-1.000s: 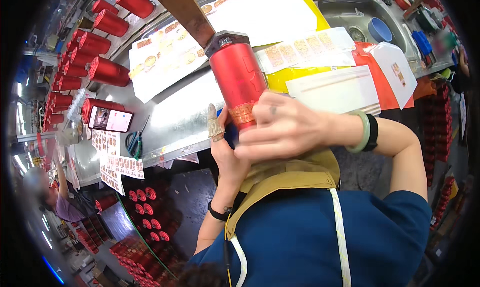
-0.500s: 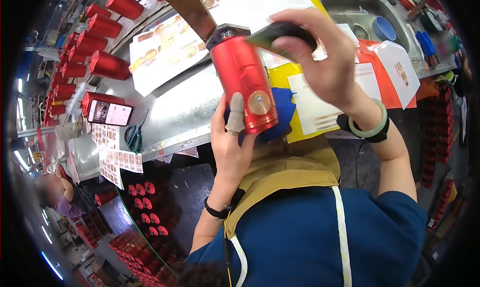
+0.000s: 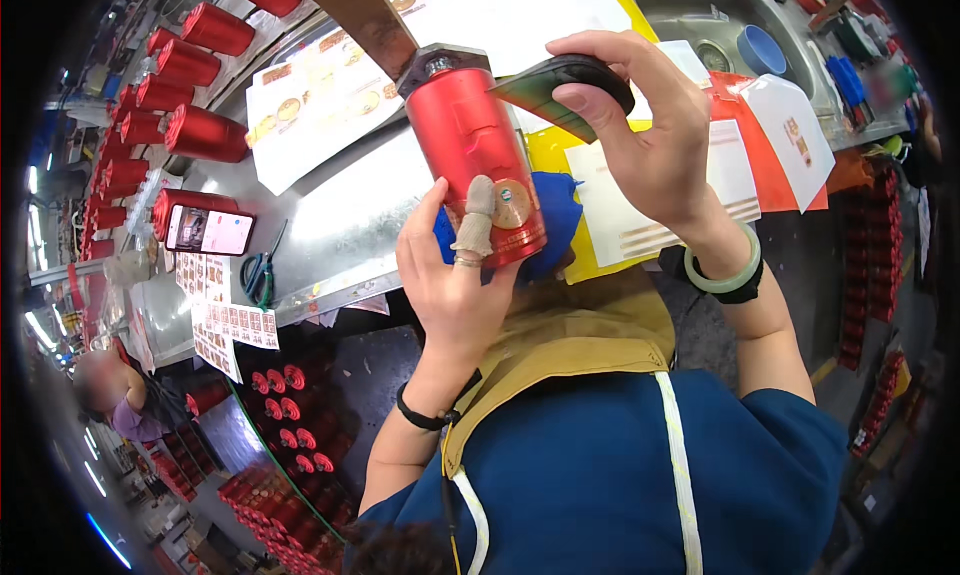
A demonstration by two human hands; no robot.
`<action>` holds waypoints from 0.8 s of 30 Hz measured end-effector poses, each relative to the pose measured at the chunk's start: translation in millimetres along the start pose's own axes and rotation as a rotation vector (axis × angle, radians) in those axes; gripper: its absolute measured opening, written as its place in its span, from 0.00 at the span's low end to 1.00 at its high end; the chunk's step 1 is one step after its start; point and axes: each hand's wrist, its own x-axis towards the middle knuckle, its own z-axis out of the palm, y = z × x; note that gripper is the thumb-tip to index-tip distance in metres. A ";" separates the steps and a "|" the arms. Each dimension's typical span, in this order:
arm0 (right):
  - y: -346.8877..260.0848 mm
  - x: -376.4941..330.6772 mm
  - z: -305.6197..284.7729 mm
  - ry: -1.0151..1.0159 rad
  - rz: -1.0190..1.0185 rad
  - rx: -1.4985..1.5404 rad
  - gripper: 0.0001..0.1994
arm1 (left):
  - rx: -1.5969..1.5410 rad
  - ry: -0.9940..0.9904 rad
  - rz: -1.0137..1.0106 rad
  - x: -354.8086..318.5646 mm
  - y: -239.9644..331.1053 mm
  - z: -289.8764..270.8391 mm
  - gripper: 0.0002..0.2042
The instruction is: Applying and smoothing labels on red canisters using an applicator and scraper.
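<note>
A red metal cylinder, with a round gold decal near its lower end, is fitted against a dark holder on a brown bar. My left hand is closed around the cylinder's lower end. One of its fingers wears a pale cloth finger cover and rests beside the decal. My right hand grips a squeegee with a black handle and a greenish blade, its blade tip by the cylinder's upper right side. Whether the tip touches the cylinder I cannot tell.
Decal sheets lie on the metal bench beyond the cylinder. To the left are a phone, scissors and rows of red cylinders. A sink with a blue bowl sits at the far right. A person is at far left.
The squeegee, blurred before, now shows its green blade more plainly and is tilted differently. My left hand still holds the cylinder's lower end. The whole view has shifted slightly.
</note>
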 end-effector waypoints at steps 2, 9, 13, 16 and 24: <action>-1.6 2.2 -0.2 0.009 0.006 -0.045 0.12 | -0.008 0.018 0.023 0.8 -0.3 -1.1 0.40; -2.8 -5.0 0.6 -0.016 0.102 -0.043 0.11 | 0.164 -0.115 0.082 1.7 5.8 -6.4 0.40; 6.4 -11.1 3.3 -0.001 0.016 -0.032 0.11 | 0.268 -0.119 0.108 0.0 16.7 0.6 0.36; 4.5 -14.0 6.8 -0.032 0.119 -0.016 0.12 | 0.135 -0.068 0.068 -4.4 19.1 2.1 0.34; -31.1 -23.5 22.4 -0.449 -0.379 0.143 0.12 | -0.240 -0.020 -0.192 -8.7 -3.8 -0.3 0.44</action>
